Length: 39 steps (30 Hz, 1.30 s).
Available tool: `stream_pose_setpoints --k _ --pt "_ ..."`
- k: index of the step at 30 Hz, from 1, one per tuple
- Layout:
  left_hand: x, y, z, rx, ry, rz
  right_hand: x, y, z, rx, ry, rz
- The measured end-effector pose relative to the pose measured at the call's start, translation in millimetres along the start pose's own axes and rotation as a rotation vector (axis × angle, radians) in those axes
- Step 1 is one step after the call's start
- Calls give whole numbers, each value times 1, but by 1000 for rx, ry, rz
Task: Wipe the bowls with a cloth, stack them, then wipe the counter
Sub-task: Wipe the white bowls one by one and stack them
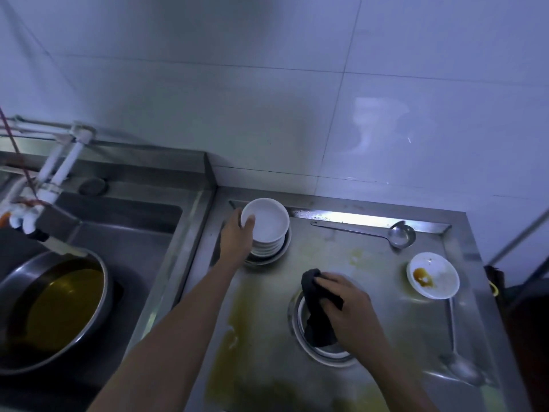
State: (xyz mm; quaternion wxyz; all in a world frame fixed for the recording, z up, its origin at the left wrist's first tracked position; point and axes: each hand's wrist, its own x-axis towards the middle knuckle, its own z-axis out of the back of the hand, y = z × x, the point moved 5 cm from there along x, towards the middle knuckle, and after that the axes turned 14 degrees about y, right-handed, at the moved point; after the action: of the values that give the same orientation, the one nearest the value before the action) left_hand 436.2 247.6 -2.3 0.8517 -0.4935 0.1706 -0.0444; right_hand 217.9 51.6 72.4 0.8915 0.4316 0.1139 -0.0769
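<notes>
A stack of white bowls [269, 243] stands at the back left of the steel counter [371, 322]. My left hand [236, 237] grips the rim of the top bowl [267, 221], thumb inside it. My right hand [346, 304] holds a dark cloth [316, 310] pressed into a bowl [329, 353] in the middle of the counter; hand and cloth hide most of that bowl. A dirty white bowl [439, 279] with an orange-brown stain sits at the right.
A metal ladle [399, 234] lies along the back edge and a long spoon [459, 358] lies at the right. Yellowish spill streaks cover the counter's left and front. A sink at the left holds a large steel pan [89, 295] of yellow liquid, under a tap [59, 162].
</notes>
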Motion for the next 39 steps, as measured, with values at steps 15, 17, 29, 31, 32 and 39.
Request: stream_pose_setpoints --k 15,17,29,31,32,39 --pt "-141 -50 -40 650 430 -817 -86 18 14 -43 -308 -151" --pt "-151 -63 -64 675 490 -887 -104 10 26 -31 -360 -162" --pt "-158 -124 -270 782 798 -841 -173 -105 133 176 -630 -208" --pt "-148 -133 -315 891 844 -816 -181 -132 149 225 -657 -205" --pt "-142 -137 -336 936 855 -815 -184 -144 157 250 -670 -203" --pt "-98 -141 -424 1125 777 -784 -189 -214 190 383 -697 -191"
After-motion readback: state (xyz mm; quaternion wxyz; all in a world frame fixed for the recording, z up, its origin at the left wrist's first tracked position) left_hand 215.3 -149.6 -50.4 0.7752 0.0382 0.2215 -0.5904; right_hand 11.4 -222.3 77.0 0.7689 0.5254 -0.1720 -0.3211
